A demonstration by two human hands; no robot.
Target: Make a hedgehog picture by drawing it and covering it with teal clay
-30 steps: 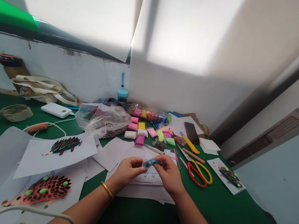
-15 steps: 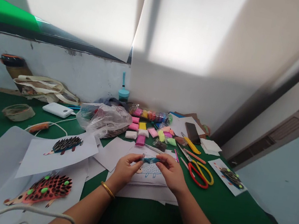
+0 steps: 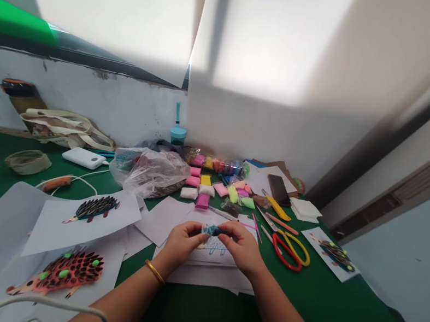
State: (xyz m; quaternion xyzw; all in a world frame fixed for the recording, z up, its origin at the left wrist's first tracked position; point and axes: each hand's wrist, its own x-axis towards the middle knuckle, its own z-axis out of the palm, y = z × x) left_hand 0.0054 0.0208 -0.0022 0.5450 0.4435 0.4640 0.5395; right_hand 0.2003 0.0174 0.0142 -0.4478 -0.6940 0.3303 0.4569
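My left hand [image 3: 183, 241], with a gold bangle at the wrist, pinches the left end of a small blue packet [image 3: 211, 230]. Fingers of my right hand [image 3: 239, 246] are closed on the packet's right end. Both hands hold it just above a sheet of white paper [image 3: 197, 260] that bears a blue outline drawing of an animal [image 3: 218, 247]; my fingers cover part of that drawing. Behind the hands lie small packets of coloured clay, among them a magenta one [image 3: 202, 201] and a yellow one [image 3: 205, 181].
Scissors with red and yellow handles [image 3: 286, 251], a yellow cutter [image 3: 278, 208] and a phone [image 3: 278, 189] lie right. Hedgehog pictures on paper [image 3: 49, 226] spread left. A plastic bag [image 3: 150, 172] and white power bank [image 3: 84, 158] stand behind, on the green table [image 3: 322, 307].
The fingers of my right hand have shifted slightly left over the blue packet, and less of it shows between my hands. The view has moved a little.
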